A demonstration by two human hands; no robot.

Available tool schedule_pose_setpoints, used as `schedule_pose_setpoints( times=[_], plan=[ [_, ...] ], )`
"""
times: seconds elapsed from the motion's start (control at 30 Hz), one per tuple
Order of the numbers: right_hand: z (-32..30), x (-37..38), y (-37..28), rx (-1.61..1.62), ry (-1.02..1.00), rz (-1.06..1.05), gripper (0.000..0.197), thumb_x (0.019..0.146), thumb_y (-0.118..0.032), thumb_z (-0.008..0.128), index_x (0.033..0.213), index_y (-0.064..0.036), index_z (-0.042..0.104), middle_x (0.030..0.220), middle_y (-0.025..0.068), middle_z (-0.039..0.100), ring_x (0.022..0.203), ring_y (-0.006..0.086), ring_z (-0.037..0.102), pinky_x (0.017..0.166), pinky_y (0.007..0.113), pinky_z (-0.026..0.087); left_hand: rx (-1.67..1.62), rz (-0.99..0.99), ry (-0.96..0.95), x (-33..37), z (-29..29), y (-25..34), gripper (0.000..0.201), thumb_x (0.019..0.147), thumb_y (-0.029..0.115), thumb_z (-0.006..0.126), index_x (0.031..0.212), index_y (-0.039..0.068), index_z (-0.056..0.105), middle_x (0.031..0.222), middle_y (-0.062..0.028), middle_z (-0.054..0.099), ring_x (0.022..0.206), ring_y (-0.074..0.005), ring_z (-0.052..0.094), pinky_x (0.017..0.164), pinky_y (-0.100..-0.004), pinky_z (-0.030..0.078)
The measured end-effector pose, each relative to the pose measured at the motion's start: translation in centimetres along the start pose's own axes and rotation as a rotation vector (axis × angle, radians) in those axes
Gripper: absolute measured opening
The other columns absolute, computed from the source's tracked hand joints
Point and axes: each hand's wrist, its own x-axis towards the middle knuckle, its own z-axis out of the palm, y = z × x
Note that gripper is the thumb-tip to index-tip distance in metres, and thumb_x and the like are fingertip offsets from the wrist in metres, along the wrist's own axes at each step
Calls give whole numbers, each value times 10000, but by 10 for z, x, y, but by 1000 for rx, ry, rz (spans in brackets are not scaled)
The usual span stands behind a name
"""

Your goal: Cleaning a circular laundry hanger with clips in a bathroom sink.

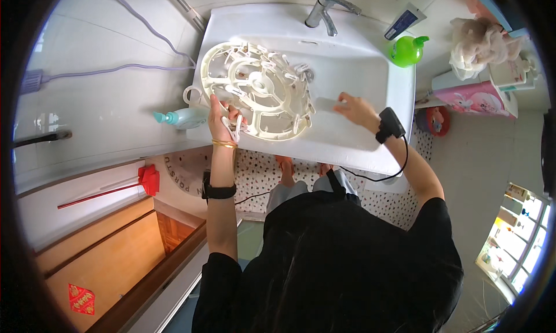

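Note:
A round cream plastic clothes drying rack (260, 84) with several white clips along its rings lies tilted over the left part of the white sink (370, 72). My left hand (223, 116) grips its near left rim, fingers wrapped round it; a white clip hangs by the palm. My right hand (353, 108) is over the right side of the basin, apart from the rack. Its fingers are loosely bent and spread, with nothing seen between them.
A chrome faucet (330, 11) stands at the sink's back. On the right rim are a green bottle (407, 50) and a dark blue tube (405, 21). A pale teal pump bottle (184, 118) lies at the left edge. A bath puff (478, 43) hangs at the far right.

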Motion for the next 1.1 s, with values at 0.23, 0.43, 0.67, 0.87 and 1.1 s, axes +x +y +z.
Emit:
schedule_pose_setpoints(
  times=[0.23, 0.43, 0.67, 0.87, 1.1],
  plan=[
    [45, 10, 33, -71, 68, -5, 328, 783, -336, 540, 1000, -94, 499, 782, 144, 602, 711, 304, 588, 611, 392, 446, 27, 4, -33, 4, 4, 0, 407, 823, 490, 438, 713, 99, 410, 455, -1, 315, 374, -150, 393, 385, -330, 421],
    [39, -24, -44, 469, -107, -275, 376, 787, -403, 529, 997, -92, 512, 767, 151, 601, 678, 280, 591, 616, 350, 453, -1, -18, 4, 5, -9, -4, 414, 823, 498, 428, 718, 98, 409, 454, -4, 326, 366, -156, 402, 385, -329, 428],
    [36, -19, -44, 271, -161, -314, 331, 806, -376, 508, 1026, -129, 499, 795, 155, 600, 740, 315, 586, 650, 381, 457, 36, -6, 21, 0, 1, 0, 408, 821, 489, 442, 724, 95, 405, 451, -9, 334, 358, -161, 404, 380, -330, 429],
    [44, -13, -55, 307, -122, -307, 300, 793, -352, 534, 994, -130, 516, 714, 141, 585, 629, 308, 544, 578, 370, 423, 31, 28, 22, 7, -3, -1, 409, 815, 487, 456, 729, 90, 407, 447, -15, 339, 349, -163, 404, 355, -328, 419],
    [51, -11, -41, 268, -116, -328, 302, 802, -367, 515, 1003, -143, 521, 742, 105, 592, 698, 298, 510, 717, 363, 387, 98, 21, 61, 1, 7, 1, 425, 809, 497, 456, 729, 82, 407, 444, -13, 333, 364, -156, 410, 360, -327, 431]
  ],
)
